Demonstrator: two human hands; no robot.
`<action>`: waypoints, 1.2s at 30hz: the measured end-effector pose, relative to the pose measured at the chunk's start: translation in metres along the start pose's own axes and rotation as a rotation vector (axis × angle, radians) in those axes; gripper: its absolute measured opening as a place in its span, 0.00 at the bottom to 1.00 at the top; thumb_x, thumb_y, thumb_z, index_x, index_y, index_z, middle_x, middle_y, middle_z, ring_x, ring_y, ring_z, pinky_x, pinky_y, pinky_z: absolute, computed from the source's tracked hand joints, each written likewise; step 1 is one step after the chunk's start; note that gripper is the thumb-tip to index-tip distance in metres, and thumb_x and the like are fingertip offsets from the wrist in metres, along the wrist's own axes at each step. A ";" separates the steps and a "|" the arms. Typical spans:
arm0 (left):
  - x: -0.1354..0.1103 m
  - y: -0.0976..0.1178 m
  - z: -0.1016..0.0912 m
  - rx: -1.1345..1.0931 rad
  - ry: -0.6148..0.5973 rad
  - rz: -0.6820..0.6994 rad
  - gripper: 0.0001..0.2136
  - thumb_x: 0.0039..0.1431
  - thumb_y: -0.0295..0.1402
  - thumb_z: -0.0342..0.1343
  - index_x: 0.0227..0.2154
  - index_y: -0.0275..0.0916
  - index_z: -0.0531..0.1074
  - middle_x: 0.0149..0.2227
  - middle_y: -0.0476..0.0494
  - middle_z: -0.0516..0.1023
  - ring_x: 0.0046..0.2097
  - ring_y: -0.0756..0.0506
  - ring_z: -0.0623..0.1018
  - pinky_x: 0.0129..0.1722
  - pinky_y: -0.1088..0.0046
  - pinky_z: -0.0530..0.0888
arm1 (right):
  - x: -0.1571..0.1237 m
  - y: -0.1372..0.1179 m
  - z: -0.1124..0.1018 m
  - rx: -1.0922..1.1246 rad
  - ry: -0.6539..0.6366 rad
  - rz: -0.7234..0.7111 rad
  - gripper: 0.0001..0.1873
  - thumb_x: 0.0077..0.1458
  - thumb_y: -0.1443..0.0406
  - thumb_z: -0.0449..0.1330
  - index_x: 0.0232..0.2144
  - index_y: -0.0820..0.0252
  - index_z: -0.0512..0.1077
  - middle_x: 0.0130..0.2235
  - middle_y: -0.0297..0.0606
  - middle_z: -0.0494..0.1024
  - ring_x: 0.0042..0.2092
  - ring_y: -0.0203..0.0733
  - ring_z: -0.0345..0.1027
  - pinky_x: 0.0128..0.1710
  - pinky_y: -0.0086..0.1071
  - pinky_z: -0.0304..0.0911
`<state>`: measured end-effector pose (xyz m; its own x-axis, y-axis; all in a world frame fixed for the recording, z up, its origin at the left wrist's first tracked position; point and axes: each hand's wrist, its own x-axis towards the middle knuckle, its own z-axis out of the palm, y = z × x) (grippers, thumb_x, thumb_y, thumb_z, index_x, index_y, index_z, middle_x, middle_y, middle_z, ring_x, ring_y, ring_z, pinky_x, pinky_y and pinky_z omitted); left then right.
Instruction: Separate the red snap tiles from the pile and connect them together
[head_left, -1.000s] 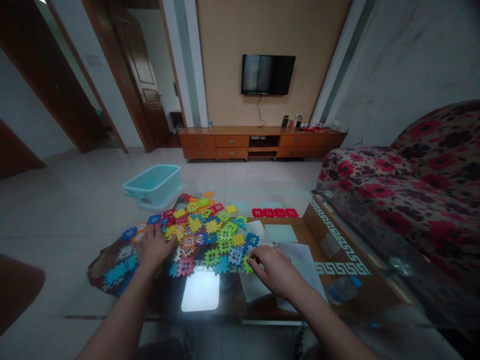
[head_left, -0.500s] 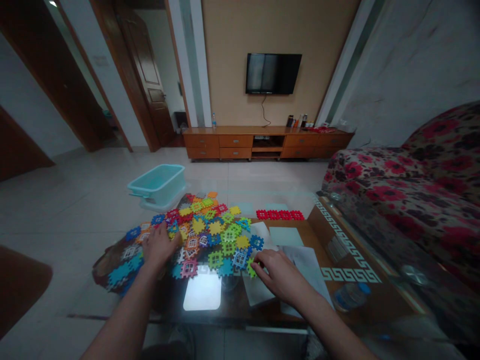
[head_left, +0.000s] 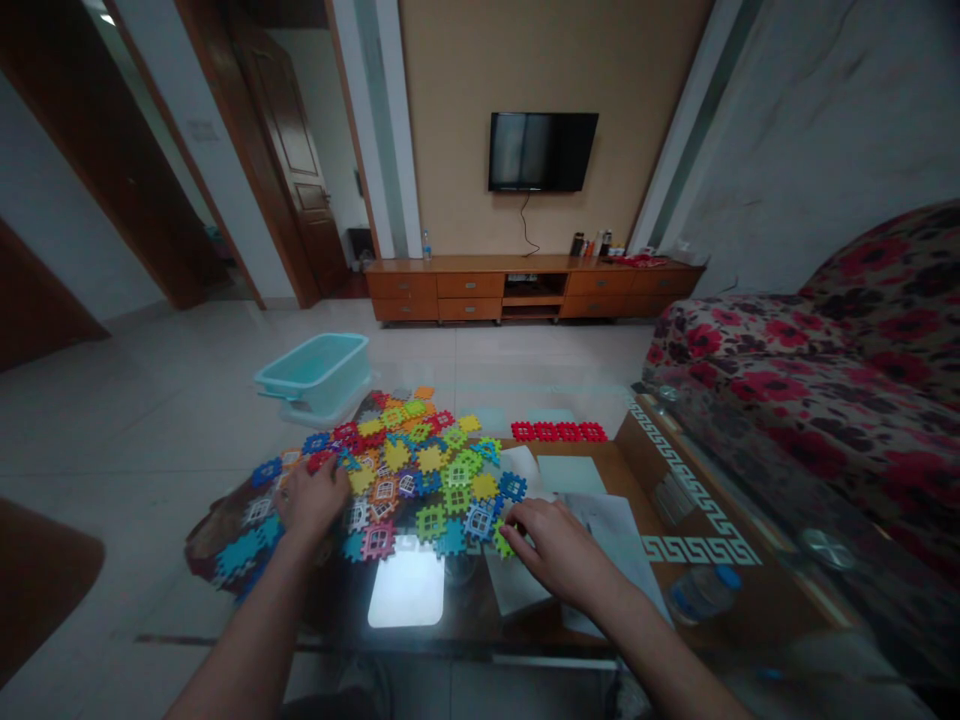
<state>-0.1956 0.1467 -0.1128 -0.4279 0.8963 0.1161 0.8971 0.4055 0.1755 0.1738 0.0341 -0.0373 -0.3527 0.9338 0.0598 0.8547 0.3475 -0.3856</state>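
Many colourful notched plastic tiles lie in a loose spread, including a yellow tile (head_left: 431, 459), a green tile (head_left: 431, 522) and a pink tile (head_left: 378, 540). On the left side of the spread, my left hand (head_left: 309, 502) has its fingers bent onto a red tile (head_left: 321, 460), which shows partly beyond the fingertips. My right hand (head_left: 553, 545) rests at the right edge of the spread with loosely curled fingers and the thumb apart. Its fingertips are beside a green tile (head_left: 504, 541), partly hidden. Farther back, several red tiles (head_left: 559, 431) stand joined in a straight row.
The glass-topped table (head_left: 525, 640) carries the tiles. White papers (head_left: 619, 540) lie near my right forearm, and a bottle with a blue cap (head_left: 703, 594) lies to the right. A teal bin (head_left: 319, 378) stands beyond the table. A flowered sofa (head_left: 795, 350) is at right.
My left hand has shifted slightly left and down, and a red tile now shows at its fingertips. My right hand has stayed in place. The view has tilted a little.
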 end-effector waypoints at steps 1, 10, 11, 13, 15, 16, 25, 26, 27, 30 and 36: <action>0.000 0.001 -0.001 -0.015 0.026 0.015 0.24 0.65 0.41 0.39 0.57 0.42 0.71 0.59 0.26 0.65 0.60 0.28 0.66 0.57 0.43 0.60 | 0.000 0.000 0.000 -0.001 -0.002 0.001 0.11 0.65 0.61 0.53 0.36 0.56 0.73 0.38 0.40 0.79 0.41 0.45 0.72 0.43 0.38 0.61; 0.010 0.012 -0.016 -0.277 0.216 0.164 0.22 0.61 0.34 0.42 0.46 0.26 0.75 0.49 0.27 0.73 0.59 0.36 0.68 0.61 0.59 0.65 | -0.001 -0.001 -0.001 0.031 -0.001 -0.018 0.13 0.66 0.60 0.50 0.37 0.57 0.74 0.39 0.41 0.78 0.42 0.46 0.72 0.44 0.39 0.60; 0.009 0.015 -0.020 -0.336 0.246 0.169 0.21 0.60 0.35 0.44 0.46 0.28 0.76 0.50 0.29 0.74 0.58 0.37 0.69 0.60 0.60 0.66 | -0.001 -0.002 -0.002 0.038 -0.002 -0.019 0.13 0.66 0.60 0.50 0.37 0.57 0.74 0.39 0.41 0.78 0.42 0.46 0.71 0.44 0.39 0.60; 0.003 0.023 -0.028 -0.514 0.254 0.170 0.18 0.58 0.37 0.49 0.43 0.32 0.76 0.49 0.32 0.75 0.52 0.37 0.74 0.55 0.59 0.71 | -0.002 -0.003 -0.004 0.051 -0.001 -0.016 0.13 0.66 0.60 0.51 0.37 0.58 0.74 0.39 0.42 0.78 0.42 0.46 0.71 0.45 0.39 0.60; -0.008 0.035 -0.036 -0.732 0.149 0.163 0.15 0.56 0.41 0.53 0.39 0.36 0.76 0.45 0.38 0.77 0.45 0.40 0.78 0.49 0.59 0.75 | -0.003 -0.003 -0.004 0.060 0.011 -0.013 0.13 0.66 0.60 0.51 0.37 0.58 0.74 0.39 0.42 0.78 0.42 0.46 0.71 0.46 0.41 0.60; -0.015 0.042 -0.039 -0.848 0.079 0.157 0.15 0.54 0.42 0.56 0.38 0.36 0.76 0.41 0.40 0.78 0.42 0.41 0.79 0.46 0.60 0.76 | -0.003 -0.003 -0.004 0.069 0.019 -0.014 0.12 0.66 0.61 0.51 0.37 0.58 0.73 0.39 0.42 0.78 0.42 0.46 0.71 0.47 0.41 0.60; -0.093 0.115 -0.051 -1.421 -0.578 0.223 0.19 0.51 0.43 0.64 0.41 0.39 0.71 0.34 0.48 0.75 0.32 0.49 0.77 0.35 0.68 0.79 | -0.003 -0.011 -0.007 0.393 0.117 -0.001 0.08 0.61 0.63 0.57 0.42 0.58 0.73 0.43 0.41 0.78 0.44 0.44 0.70 0.47 0.38 0.64; -0.098 0.118 -0.050 -1.442 -0.606 0.233 0.18 0.51 0.43 0.64 0.40 0.39 0.72 0.34 0.48 0.75 0.33 0.49 0.77 0.36 0.68 0.78 | -0.003 -0.012 -0.008 0.439 0.131 0.010 0.10 0.60 0.63 0.58 0.44 0.57 0.73 0.44 0.41 0.78 0.44 0.43 0.71 0.47 0.38 0.65; -0.102 0.120 -0.049 -1.450 -0.629 0.245 0.17 0.51 0.43 0.65 0.39 0.38 0.72 0.33 0.48 0.75 0.33 0.50 0.77 0.36 0.70 0.78 | -0.002 -0.012 -0.008 0.489 0.141 0.028 0.12 0.60 0.63 0.59 0.46 0.57 0.72 0.45 0.41 0.77 0.44 0.43 0.71 0.46 0.38 0.65; -0.110 0.123 -0.046 -1.431 -0.704 0.277 0.15 0.51 0.42 0.65 0.36 0.38 0.71 0.28 0.51 0.75 0.30 0.51 0.76 0.32 0.75 0.74 | 0.000 -0.012 -0.007 0.650 0.136 0.112 0.19 0.58 0.62 0.59 0.52 0.56 0.68 0.46 0.42 0.77 0.42 0.42 0.73 0.40 0.35 0.68; -0.117 0.128 -0.047 -1.405 -0.802 0.305 0.16 0.50 0.42 0.66 0.34 0.38 0.70 0.25 0.51 0.76 0.27 0.51 0.76 0.29 0.76 0.71 | 0.005 -0.011 0.000 0.893 0.123 0.119 0.17 0.56 0.61 0.61 0.47 0.57 0.69 0.43 0.40 0.79 0.41 0.42 0.74 0.38 0.33 0.69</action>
<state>-0.0363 0.0853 -0.0577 0.2984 0.9474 -0.1158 -0.0552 0.1382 0.9889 0.1631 0.0352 -0.0328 -0.1935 0.9797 0.0520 0.2518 0.1008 -0.9625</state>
